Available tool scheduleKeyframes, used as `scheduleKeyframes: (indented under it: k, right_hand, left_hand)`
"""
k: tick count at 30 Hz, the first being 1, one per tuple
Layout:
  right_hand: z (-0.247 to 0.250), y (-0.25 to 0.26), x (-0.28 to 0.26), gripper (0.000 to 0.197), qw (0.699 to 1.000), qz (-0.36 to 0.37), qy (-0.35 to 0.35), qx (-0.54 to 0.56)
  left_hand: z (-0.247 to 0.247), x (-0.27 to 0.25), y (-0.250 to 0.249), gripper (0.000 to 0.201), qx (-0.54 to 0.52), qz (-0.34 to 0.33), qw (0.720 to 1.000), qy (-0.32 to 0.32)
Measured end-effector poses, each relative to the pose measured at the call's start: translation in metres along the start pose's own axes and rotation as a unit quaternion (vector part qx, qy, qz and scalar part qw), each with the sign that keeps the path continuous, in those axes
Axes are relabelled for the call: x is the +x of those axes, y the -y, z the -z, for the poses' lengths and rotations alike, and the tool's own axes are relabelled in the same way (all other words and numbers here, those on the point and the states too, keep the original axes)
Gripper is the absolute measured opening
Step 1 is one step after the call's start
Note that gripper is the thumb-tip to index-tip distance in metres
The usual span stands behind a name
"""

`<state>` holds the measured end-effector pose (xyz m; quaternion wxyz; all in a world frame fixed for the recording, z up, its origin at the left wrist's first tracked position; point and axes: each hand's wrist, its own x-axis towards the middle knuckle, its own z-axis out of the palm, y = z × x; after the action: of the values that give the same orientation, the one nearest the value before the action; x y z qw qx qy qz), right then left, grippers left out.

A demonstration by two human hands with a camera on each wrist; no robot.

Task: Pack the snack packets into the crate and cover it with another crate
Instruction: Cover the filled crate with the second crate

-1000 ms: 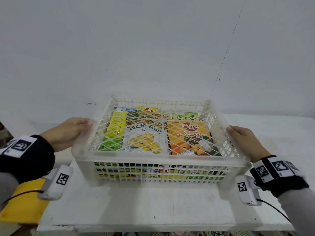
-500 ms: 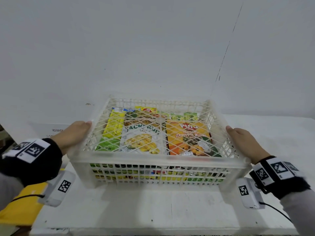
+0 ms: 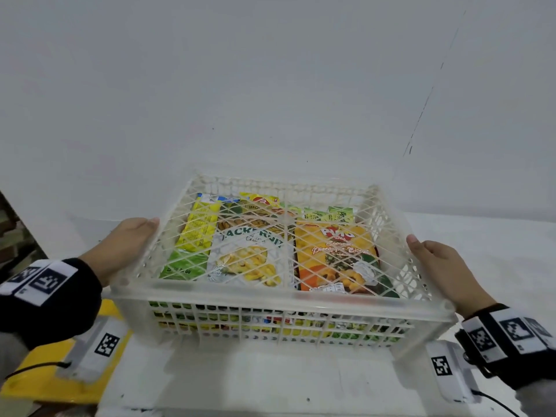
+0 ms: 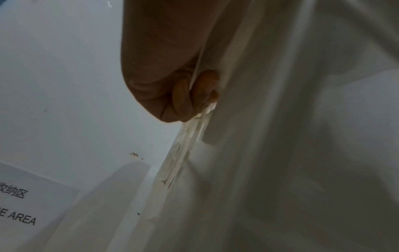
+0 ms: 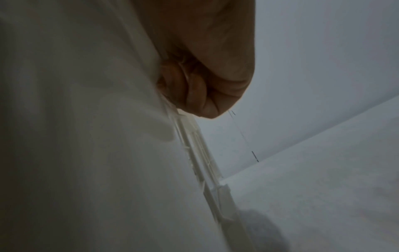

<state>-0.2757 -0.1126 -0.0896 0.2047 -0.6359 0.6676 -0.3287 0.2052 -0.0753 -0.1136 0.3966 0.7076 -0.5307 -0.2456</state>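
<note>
Snack packets (image 3: 258, 254) packed in lower crate (image 3: 279, 329); top crate (image 3: 270, 297) (nested) covers it. Our left hand (image 3: 126, 245), right hand (image 3: 442, 272) grip its rim, fingers curled; release left.

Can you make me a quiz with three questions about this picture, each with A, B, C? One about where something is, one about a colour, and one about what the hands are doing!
1. Where is the orange packet?
A. On the floor
B. Inside the crate, on its right side
C. On top of the yellow thing

2. What colour is the flat thing at the lower left, beside the table?
A. Yellow
B. Purple
C. Pink

3. What are the hands doing?
A. Waving in the air
B. Holding a packet
C. Holding the top crate by its two sides

Answers:
1. B: it shows through the mesh bottom of the top crate, right of the jackfruit packet.
2. A: it is plainly yellow.
3. C: the left hand and right hand each curl fingers round a side rim.
</note>
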Motion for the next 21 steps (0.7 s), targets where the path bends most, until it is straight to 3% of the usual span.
scheduleKeyframes:
  k: [7, 11, 16, 21]
  right_hand:
    - [-0.05, 0.073, -0.032, 0.049, 1.0, -0.002, -0.023, 0.02]
    - [-0.093, 0.124, -0.06, 0.048, 0.998, -0.009, -0.033, 0.045]
    - [-0.15, 0.184, -0.092, 0.061, 0.995, -0.032, -0.028, 0.095]
    - [-0.198, 0.239, -0.111, 0.058, 0.993, -0.039, -0.023, 0.112]
  left_hand:
    - [0.079, 0.015, 0.043, 0.039, -0.078, 0.005, 0.997, 0.006]
    - [0.144, 0.033, 0.074, 0.038, -0.021, -0.014, 1.0, -0.005]
    - [0.223, 0.049, 0.112, 0.031, -0.017, -0.017, 1.0, 0.003]
    - [0.285, 0.062, 0.16, 0.029, -0.031, 0.021, 0.999, -0.009]
